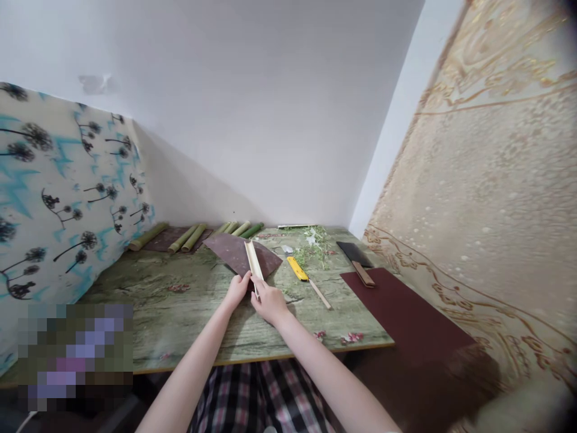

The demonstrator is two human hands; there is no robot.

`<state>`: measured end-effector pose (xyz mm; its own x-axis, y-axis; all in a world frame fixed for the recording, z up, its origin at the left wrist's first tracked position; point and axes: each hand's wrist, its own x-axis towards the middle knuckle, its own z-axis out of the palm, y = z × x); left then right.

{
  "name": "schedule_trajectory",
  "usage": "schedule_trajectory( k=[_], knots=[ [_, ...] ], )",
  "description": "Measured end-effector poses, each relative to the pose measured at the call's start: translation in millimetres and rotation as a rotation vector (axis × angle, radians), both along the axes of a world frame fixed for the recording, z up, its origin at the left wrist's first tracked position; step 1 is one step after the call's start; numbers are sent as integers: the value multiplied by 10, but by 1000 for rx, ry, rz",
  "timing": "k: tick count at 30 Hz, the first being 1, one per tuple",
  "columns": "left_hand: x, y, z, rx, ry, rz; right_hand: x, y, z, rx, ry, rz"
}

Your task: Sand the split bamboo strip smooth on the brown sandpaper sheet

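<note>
A pale split bamboo piece [253, 258], its hollow side up, slants away from me over a dark brown sheet [228, 252] that looks like sandpaper. My right hand [270, 302] is closed around the near end of the bamboo, fingers along its side. Beside it, my left hand [237, 291] is closed at the sheet's near edge, its thumb close to the bamboo. The sheet bows up and fans out beyond both hands. Just to the right lie a yellow utility knife [297, 269] and a thin wooden stick [320, 294].
Several green bamboo lengths [183, 238] line the back of the table [148, 307]. Green shavings [315, 246] are scattered back right. A cleaver [356, 258] rests partly on a maroon sheet [396, 313] at the right. Patterned cloth [67, 192] borders the left side.
</note>
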<state>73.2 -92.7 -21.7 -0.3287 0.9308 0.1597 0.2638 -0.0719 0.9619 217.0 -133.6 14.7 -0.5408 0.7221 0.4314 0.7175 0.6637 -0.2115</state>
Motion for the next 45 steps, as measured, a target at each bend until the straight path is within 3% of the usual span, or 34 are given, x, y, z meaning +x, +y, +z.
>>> schedule_trajectory(
  k=[7,18,25,45],
  knots=[
    [18,-26,28,-12,25,54,3,21,-23,5,6,11],
    [29,-59,70,63,-20,-78,-11,1,-12,-32,-38,-3],
    [30,-57,65,11,-25,30,-8,26,-38,-4,-22,28],
    [21,-35,54,-12,-3,31,1,-25,10,-7,-34,-5]
  ],
)
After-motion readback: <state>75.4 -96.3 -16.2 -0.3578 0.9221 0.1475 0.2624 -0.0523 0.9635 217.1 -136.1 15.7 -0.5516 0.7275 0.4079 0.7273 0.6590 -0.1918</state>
